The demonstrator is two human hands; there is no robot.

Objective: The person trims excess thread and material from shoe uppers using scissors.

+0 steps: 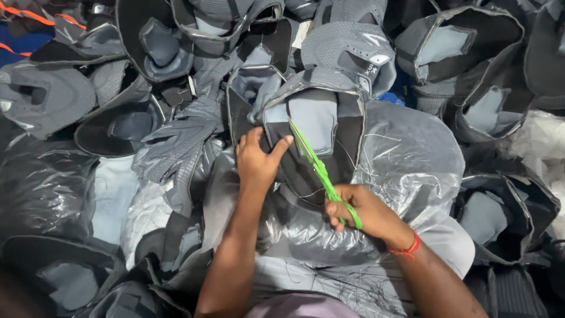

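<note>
Heaps of grey and black stitched fabric pieces [147, 53] fill the whole view, with clear plastic sheeting [412, 159] at centre right and orange straps [35, 16] far left.

Shoe upper on a plastic-covered mound, heaps all around

We see the shoe upper [315, 138] lying on the plastic sheet [412, 159], our left hand [257, 162] on its left edge, the snips [321, 171] across it in our right hand [362, 212]; piled uppers [176, 59] lie behind and on both sides.

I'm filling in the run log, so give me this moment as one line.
left hand: pressing grey shoe upper flat | right hand: gripping green thread snips, tips at upper's tongue | under: clear plastic bag
</note>
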